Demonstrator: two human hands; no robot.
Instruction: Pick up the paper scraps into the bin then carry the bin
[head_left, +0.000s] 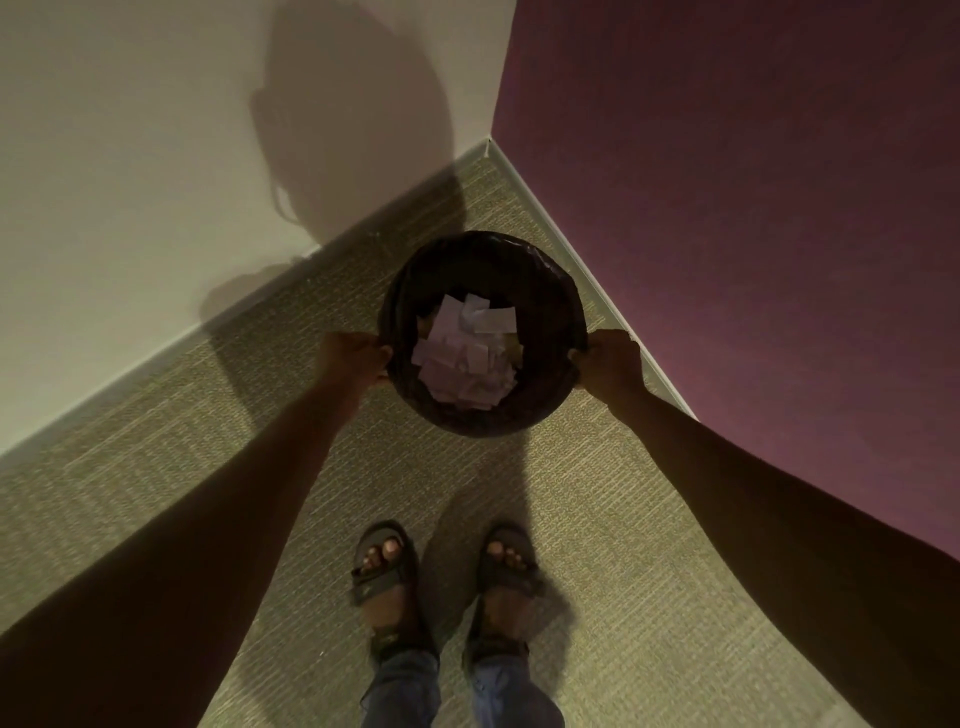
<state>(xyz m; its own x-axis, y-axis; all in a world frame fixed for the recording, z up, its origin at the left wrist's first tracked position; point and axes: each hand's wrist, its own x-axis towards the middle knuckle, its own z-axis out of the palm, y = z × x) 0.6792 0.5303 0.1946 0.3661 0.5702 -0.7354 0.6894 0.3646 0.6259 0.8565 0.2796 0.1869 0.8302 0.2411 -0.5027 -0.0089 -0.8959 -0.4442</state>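
Holding round dark bin (556, 322) by opposite sides of its rim with left hand (356, 358) and right hand (613, 364), fingers (383, 354) of both curled over the edge, white paper scraps (467, 358) piled inside, over carpet (156, 457) at the corner of cream wall (130, 156) and purple wall (753, 182), ahead of sandalled feet (384, 566).

The round dark bag-lined bin (550, 312) is sitting before the corner where the pale cream wall (130, 156) on the left is meeting the purple wall (753, 182) on the right. The pale torn paper scraps (462, 358) are lying inside it. The left hand (356, 358) is gripping its left rim and the right hand (610, 366) its right rim. Dark strap sandals (387, 571) are standing on the beige woven carpet (156, 493), nearer than the bin.
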